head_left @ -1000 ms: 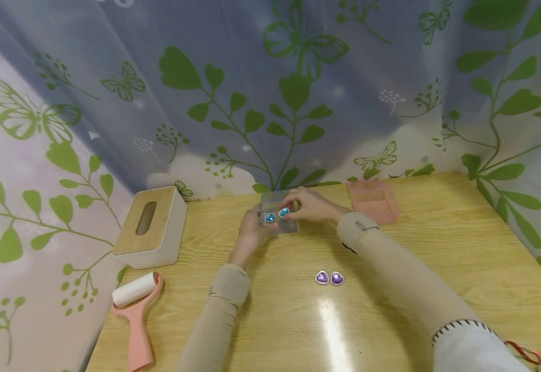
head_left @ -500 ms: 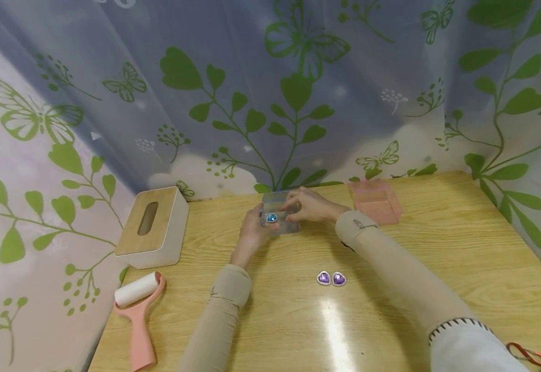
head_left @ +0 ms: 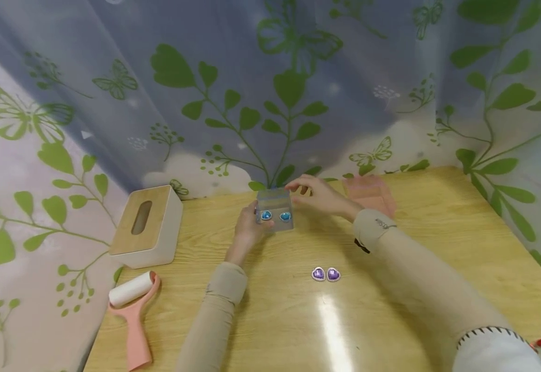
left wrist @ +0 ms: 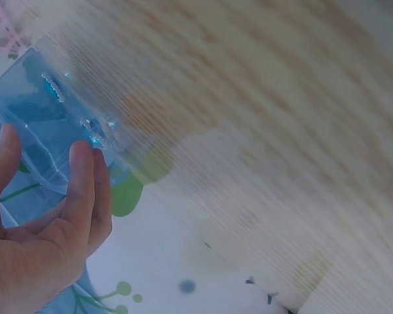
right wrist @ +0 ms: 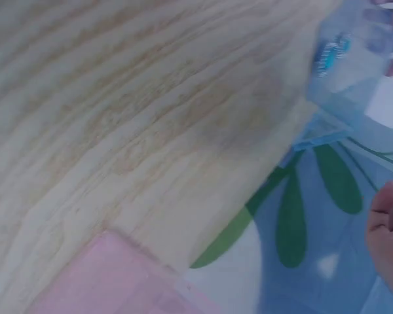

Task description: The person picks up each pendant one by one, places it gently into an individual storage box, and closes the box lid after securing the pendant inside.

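The left hand (head_left: 248,227) is gripping a clear box (head_left: 280,226) at its left side, between thumb and fingers. The right hand (head_left: 319,195) is hovering by the box's far right corner, fingers loosely bent and holding nothing; whether a fingertip is touching the edge is unclear. The box is lying leftward of that hand, with two blue gems (head_left: 266,215) sitting inside in a left-to-right row. Nearer the person, two purple hearts (head_left: 318,274) are resting side by side on the counter (head_left: 275,310).
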Available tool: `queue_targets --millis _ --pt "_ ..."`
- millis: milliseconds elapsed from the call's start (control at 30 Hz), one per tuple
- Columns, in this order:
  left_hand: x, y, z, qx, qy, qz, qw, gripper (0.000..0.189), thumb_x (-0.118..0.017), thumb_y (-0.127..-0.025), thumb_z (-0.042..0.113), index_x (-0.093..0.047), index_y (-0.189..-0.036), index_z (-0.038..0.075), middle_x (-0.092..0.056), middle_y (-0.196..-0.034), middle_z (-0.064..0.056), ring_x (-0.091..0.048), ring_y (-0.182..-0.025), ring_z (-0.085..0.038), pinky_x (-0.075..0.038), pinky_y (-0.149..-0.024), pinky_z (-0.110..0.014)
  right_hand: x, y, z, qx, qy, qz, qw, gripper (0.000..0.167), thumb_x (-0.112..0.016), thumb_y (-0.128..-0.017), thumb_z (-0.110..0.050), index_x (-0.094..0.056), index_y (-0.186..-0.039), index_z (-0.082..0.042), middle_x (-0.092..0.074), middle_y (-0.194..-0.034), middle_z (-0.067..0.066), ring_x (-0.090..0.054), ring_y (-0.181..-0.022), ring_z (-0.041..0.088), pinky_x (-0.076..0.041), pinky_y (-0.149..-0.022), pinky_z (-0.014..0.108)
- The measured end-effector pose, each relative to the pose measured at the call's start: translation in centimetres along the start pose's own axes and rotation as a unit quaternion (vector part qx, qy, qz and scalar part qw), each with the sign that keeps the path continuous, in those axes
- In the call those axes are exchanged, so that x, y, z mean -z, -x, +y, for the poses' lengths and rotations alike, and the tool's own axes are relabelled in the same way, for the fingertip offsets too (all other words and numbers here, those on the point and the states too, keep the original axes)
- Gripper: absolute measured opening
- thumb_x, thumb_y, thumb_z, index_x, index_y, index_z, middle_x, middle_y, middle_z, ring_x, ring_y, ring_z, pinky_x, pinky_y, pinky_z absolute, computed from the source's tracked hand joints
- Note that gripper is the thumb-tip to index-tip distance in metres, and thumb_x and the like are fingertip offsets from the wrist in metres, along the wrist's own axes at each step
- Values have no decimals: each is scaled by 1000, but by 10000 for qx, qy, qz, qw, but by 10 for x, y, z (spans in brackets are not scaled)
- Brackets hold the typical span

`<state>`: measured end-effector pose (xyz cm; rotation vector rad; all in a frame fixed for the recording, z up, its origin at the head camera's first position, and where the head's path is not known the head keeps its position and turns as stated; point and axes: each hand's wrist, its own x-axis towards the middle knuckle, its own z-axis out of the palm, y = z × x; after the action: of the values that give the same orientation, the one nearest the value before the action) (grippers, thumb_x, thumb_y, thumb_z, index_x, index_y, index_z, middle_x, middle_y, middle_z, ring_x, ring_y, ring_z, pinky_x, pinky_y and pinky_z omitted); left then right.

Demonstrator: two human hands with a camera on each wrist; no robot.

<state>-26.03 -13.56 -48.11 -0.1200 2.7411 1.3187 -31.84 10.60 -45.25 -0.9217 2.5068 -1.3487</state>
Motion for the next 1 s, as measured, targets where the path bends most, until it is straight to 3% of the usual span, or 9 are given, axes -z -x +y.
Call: queue_targets --millis 133,300,433,567,700,800,900,1000 --pt "1 1 1 45 17 -5 10000 83 -81 -92 12 -36 -161 0 -53 -151 -26 -54 -140 -44 -45 -121 -56 10 17 -7 -119 -730 522 9959 49 -65 -105 -14 -52 -152 -7 -58 -142 18 -58 -119 28 -50 -101 44" --pt "1 2 2 149 12 -105 9998 87 -80 -93 14 -31 -163 0 -49 -154 -27 -51 -143 -44 -43 -123 -56 30 46 -7 -440 -1423 1622 9755 50 -65 -106 -14 -50 -153 -7 -60 -135 14 -58 -115 17 -49 -102 32" --pt "2 2 2 98 71 -107 9999 85 -80 -93 13 -32 -163 0 -50 -154 -27 -52 -142 -44 -43 -123 -56 48 70 5 -746 -1408 2488 9554 47 -67 -105 -18 -54 -149 -6 -61 -123 -5 -58 -107 6 -47 -97 20" --pt "2 2 2 47 51 -109 9999 85 -80 -93 13 -32 -162 -1 -49 -154 -27 -51 -143 -44 -42 -124 -55 63 90 22 -944 -1179 2981 9425 49 -70 -102 -17 -56 -148 -5 -56 -120 -20 -57 -104 4 -46 -94 17" --pt "3 5 3 99 -74 -174 9998 89 -79 -95 16 -26 -165 1 -45 -156 -26 -49 -145 -44 -40 -125 -55 72 106 38 -1096 -1001 3120 9384 50 -73 -101 -18 -57 -147 -6 -59 -129 -16 -57 -109 2 -47 -97 17" --pt "3 7 3 124 -137 -207 9996 89 -77 -96 19 -24 -166 5 -44 -156 -25 -49 -144 -43 -40 -125 -56 76 114 47 -1160 -899 3045 9411 49 -71 -102 -20 -58 -145 -2 -61 -139 3 -56 -113 1 -48 -106 28" --pt "3 11 5 93 -194 -186 9996 89 -77 -97 21 -24 -167 9 -43 -155 -23 -50 -143 -43 -41 -124 -58 79 122 52 -1295 -822 2885 9451 49 -69 -103 -20 -56 -146 2 -55 -150 20 -56 -128 19 -44 -119 51" --pt "5 17 10 -210 -398 105 9989 88 -78 -96 22 -24 -166 13 -42 -155 -22 -48 -143 -43 -45 -120 -59 84 128 60 -1566 -926 2542 9499 56 -67 -104 -18 -49 -154 -1 -42 -165 23 -39 -152 40 -30 -127 66"
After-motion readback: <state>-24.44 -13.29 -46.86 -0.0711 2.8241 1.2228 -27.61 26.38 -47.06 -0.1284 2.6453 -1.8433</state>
